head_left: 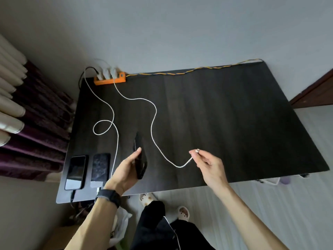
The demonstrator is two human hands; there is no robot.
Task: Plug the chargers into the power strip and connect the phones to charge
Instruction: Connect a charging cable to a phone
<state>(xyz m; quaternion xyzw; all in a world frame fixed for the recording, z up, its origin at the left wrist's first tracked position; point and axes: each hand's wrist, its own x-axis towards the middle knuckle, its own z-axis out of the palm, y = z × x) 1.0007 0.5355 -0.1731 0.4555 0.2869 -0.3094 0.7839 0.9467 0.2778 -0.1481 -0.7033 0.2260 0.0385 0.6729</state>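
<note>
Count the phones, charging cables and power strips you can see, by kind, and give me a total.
Phones: 3, one in the left hand
Charging cables: 3, two white, one black
Power strips: 1
Total: 7

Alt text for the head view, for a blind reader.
A left hand holds a black phone over a dark table while the right hand pinches the free end of a white cable from an orange power strip. Two more phones lie on the table's left.
</note>
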